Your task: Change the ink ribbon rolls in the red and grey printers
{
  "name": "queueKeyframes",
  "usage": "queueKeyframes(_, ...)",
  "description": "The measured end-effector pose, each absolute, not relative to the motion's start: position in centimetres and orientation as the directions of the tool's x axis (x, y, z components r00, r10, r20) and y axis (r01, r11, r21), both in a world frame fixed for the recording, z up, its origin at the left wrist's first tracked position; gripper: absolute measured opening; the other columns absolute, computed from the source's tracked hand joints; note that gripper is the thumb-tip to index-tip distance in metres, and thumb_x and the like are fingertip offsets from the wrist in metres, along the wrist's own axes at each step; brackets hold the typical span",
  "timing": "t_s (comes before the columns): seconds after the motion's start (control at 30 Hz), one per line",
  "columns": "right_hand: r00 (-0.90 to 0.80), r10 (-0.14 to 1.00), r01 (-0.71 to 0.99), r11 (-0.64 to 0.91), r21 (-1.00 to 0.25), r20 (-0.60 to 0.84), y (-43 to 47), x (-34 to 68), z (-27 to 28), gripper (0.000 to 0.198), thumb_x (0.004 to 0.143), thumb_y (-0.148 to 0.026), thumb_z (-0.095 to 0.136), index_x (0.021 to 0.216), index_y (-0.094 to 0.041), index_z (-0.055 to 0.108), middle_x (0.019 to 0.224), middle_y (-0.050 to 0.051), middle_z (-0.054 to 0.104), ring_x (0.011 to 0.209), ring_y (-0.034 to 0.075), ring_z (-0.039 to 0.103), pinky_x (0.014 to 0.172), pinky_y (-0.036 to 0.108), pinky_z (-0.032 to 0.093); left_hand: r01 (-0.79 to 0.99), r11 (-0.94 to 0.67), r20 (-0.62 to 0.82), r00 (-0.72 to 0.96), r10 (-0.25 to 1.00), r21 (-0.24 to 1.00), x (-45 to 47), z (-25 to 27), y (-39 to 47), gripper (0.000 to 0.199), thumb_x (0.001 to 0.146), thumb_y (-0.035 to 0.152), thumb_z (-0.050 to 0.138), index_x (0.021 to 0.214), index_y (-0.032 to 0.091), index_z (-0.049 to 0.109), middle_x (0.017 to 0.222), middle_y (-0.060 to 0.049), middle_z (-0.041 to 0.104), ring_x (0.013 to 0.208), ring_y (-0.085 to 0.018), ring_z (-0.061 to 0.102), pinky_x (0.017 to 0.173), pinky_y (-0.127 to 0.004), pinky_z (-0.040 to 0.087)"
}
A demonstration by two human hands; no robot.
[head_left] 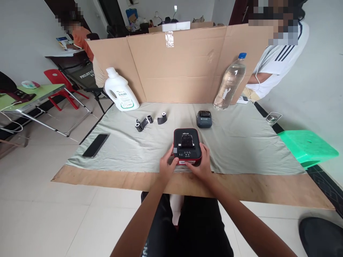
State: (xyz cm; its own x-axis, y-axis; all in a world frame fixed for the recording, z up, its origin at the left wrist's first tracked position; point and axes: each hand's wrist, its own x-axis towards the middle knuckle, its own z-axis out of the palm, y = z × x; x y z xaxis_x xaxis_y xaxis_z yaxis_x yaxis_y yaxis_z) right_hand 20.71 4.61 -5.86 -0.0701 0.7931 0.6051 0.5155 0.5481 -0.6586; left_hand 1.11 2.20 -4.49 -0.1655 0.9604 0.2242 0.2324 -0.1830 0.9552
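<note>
The left hand (167, 163) and right hand (203, 165) grip a black-and-red machine (187, 144) between their fingers (205, 151); a smaller machine (204, 121) sits at its one o'clock, a phone (95, 145) at nine.

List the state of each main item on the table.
Red-and-black device: gripped between left hand and right hand
Small grey device: set down
Phone: flat, upper face dark
White jug: capped
Clear bottle: capped, holding liquid
Paired rolls: strip partly unrolled
Single roll: strip partly unrolled
Cardboard panel: standing
</note>
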Motion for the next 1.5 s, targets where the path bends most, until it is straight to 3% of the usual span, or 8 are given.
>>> queueKeyframes(0.17, -0.082, 0.811, 0.478, 0.543, -0.691, 0.580, 5.1, 20.8, -6.3, 0.109, 0.079, -0.046, 0.085, 0.167, -0.025, 0.023, 0.164, 0.020, 0.039, 0.155, 0.038, 0.038, 0.124, 0.064, 0.039, 0.198, -0.178, 0.210, -0.149, 0.966, 0.964, 1.0, -4.5, 2.4, 0.060, 0.093, 0.038, 0.063, 0.152, 0.024, 0.057, 0.145, -0.006, 0.067, 0.122, -0.025, 0.069, 0.109, -0.040, 0.056)
queueKeyframes(0.57, -0.046, 0.808, 0.508, 0.525, -0.683, 0.588, 4.9, 20.6, -6.1, 0.095, 0.079, -0.048, 0.083, 0.161, -0.024, 0.039, 0.153, 0.019, 0.056, 0.142, 0.038, 0.057, 0.116, 0.060, 0.050, 0.263, -0.251, 0.280, -0.077, 0.957, 0.932, 0.4, -5.6, 2.7, 0.066, 0.100, 0.056, 0.056, 0.156, 0.022, 0.050, 0.158, -0.012, 0.054, 0.142, -0.029, 0.058, 0.115, -0.046, 0.052)
queueKeyframes(1.1, -0.125, 0.774, 0.516, 0.585, -0.626, 0.620, 4.7, 20.8, -5.9, 0.092, 0.083, -0.048, 0.078, 0.160, -0.019, 0.038, 0.153, 0.020, 0.055, 0.141, 0.035, 0.055, 0.119, 0.058, 0.046, 0.240, -0.285, 0.331, -0.177, 0.927, 0.928, 0.8, -5.2, 2.2, 0.059, 0.100, 0.047, 0.055, 0.151, 0.018, 0.057, 0.147, -0.010, 0.065, 0.129, -0.026, 0.066, 0.116, -0.040, 0.051)
queueKeyframes(1.2, -0.127, 0.753, 0.506, 0.609, -0.611, 0.645, 4.7, 20.7, -5.8, 0.089, 0.084, -0.047, 0.078, 0.159, -0.017, 0.039, 0.150, 0.020, 0.056, 0.139, 0.034, 0.056, 0.118, 0.056, 0.047, 0.242, -0.302, 0.347, -0.172, 0.922, 0.922, 0.8, -5.1, 2.1, 0.060, 0.100, 0.049, 0.055, 0.150, 0.016, 0.058, 0.144, -0.011, 0.067, 0.133, -0.026, 0.064, 0.117, -0.039, 0.050)
queueKeyframes(1.37, -0.102, 0.745, 0.446, 0.627, -0.639, 0.659, 5.1, 20.7, -5.9, 0.082, 0.085, -0.043, 0.078, 0.157, -0.022, 0.043, 0.144, 0.017, 0.058, 0.132, 0.033, 0.059, 0.112, 0.056, 0.052, 0.217, -0.360, 0.398, -0.166, 0.902, 0.907, 0.7, -5.7, 2.7, 0.060, 0.101, 0.054, 0.054, 0.149, 0.019, 0.059, 0.146, -0.011, 0.066, 0.134, -0.027, 0.063, 0.115, -0.041, 0.052)
queueKeyframes(1.5, -0.077, 0.748, 0.386, 0.632, -0.672, 0.659, 5.4, 20.8, -6.1, 0.076, 0.086, -0.041, 0.076, 0.155, -0.024, 0.046, 0.142, 0.016, 0.059, 0.130, 0.033, 0.060, 0.107, 0.055, 0.056, 0.294, -0.483, 0.545, -0.185, 0.818, 0.825, 0.6, -6.2, 3.1, 0.052, 0.101, 0.054, 0.055, 0.140, 0.022, 0.065, 0.142, -0.014, 0.065, 0.132, -0.027, 0.061, 0.110, -0.042, 0.053)
